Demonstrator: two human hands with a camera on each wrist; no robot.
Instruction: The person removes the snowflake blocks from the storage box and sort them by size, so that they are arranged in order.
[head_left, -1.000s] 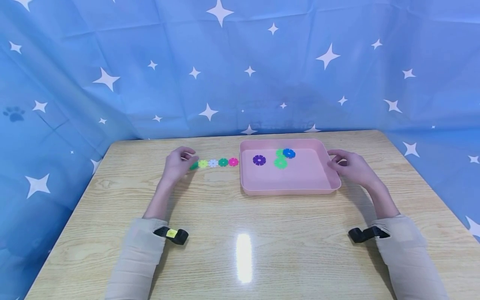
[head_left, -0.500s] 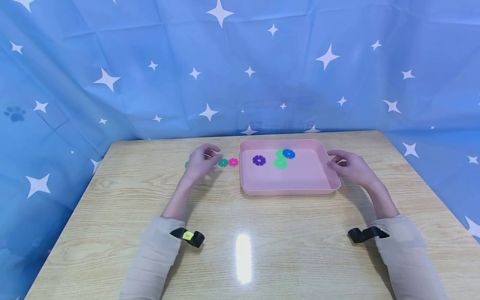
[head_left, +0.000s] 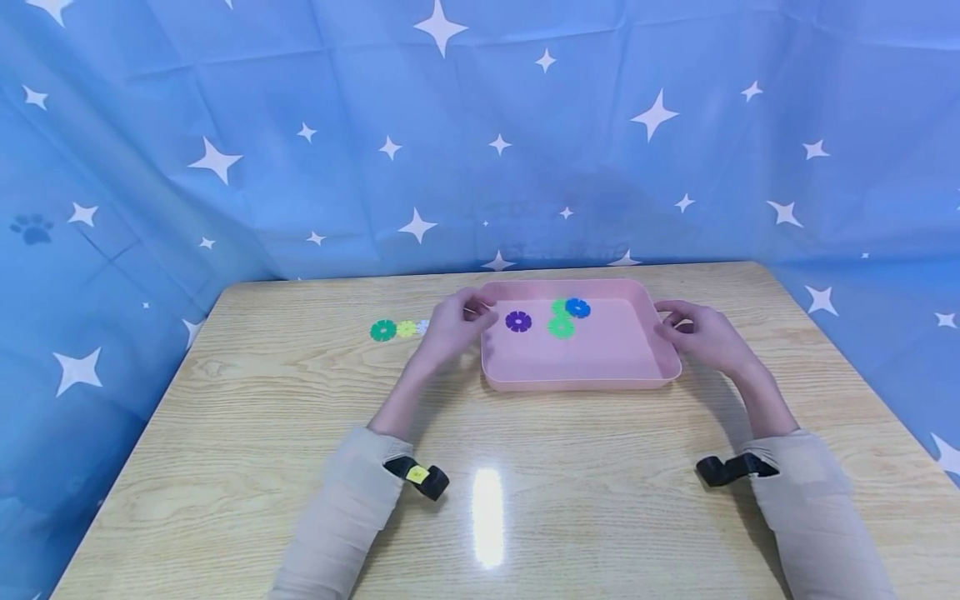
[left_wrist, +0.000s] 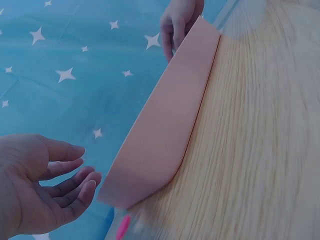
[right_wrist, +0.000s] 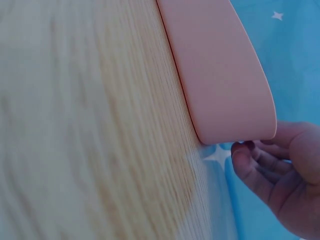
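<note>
My left hand (head_left: 456, 323) is over the left rim of the pink tray (head_left: 585, 384), with its fingers loosely bent and nothing between them. In the left wrist view, the left hand (left_wrist: 55, 182) is apart from the tray wall (left_wrist: 160, 120), above a pink snowflake disc (left_wrist: 123, 227). My right hand (head_left: 701, 333) holds the tray's right edge; the right wrist view has its fingers (right_wrist: 255, 175) at the tray's corner. Inside the tray lie a purple snowflake disc (head_left: 518, 322), a blue one (head_left: 578, 308) and light green ones (head_left: 561, 326).
Left of the tray, a row of snowflake discs lies on the wooden table (head_left: 420, 533): dark green (head_left: 383, 331), yellow (head_left: 407, 329) and white (head_left: 423, 327). The left hand covers the row's right end. A blue star-patterned curtain (head_left: 450, 167) hangs behind.
My left hand has moved right from the dark green disc, along the row, to the tray's left rim. The right hand and the tray have stayed in place.
</note>
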